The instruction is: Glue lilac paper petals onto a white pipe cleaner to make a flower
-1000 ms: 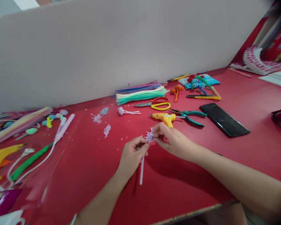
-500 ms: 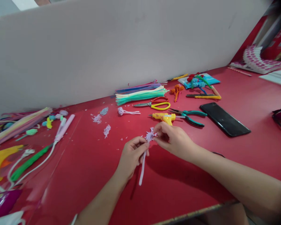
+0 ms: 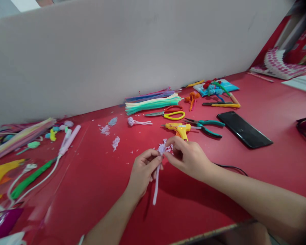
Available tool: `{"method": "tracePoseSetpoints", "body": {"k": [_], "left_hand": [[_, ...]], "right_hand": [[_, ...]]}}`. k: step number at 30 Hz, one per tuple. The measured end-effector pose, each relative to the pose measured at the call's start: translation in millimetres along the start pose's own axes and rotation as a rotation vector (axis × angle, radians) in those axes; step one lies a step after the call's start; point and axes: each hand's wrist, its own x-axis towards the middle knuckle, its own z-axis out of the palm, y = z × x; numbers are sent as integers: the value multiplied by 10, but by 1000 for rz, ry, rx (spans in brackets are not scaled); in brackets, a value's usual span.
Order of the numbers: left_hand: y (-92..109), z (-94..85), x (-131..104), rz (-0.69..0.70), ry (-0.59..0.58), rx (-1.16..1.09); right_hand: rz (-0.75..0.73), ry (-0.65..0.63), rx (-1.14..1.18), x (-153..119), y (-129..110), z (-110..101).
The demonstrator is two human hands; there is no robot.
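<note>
My left hand is closed on a pale lilac pipe-cleaner stem, pinched just under its fluffy head, and the stem hangs down toward the table's front edge. At the fluffy lilac head, the thumb and forefinger of my right hand touch its right side, their tips close together. Loose lilac shreds lie behind and beside the head. A yellow glue gun rests just behind my right hand. Farther left lies a finished-looking lilac piece with a bunched top and thin stems.
Scissors, green-handled pliers and a black phone lie behind and right. Pipe-cleaner bundles line the grey partition. Lilac fluff dots the red table. A pink tool with a white cord lies left.
My right hand has shifted slightly left and down against the fluffy head, uncovering more of the glue gun and black cord. The stem's lower end has swung slightly right.
</note>
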Motion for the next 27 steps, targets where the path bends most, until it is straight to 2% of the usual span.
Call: {"method": "tracePoseSetpoints", "body": {"k": [15, 27], "left_hand": [[-7, 20, -5, 20, 42, 88], [4, 39, -13, 24, 53, 112]], "right_hand": [[74, 13, 16, 15, -14, 30], [39, 3, -11, 3, 17, 49]]}}
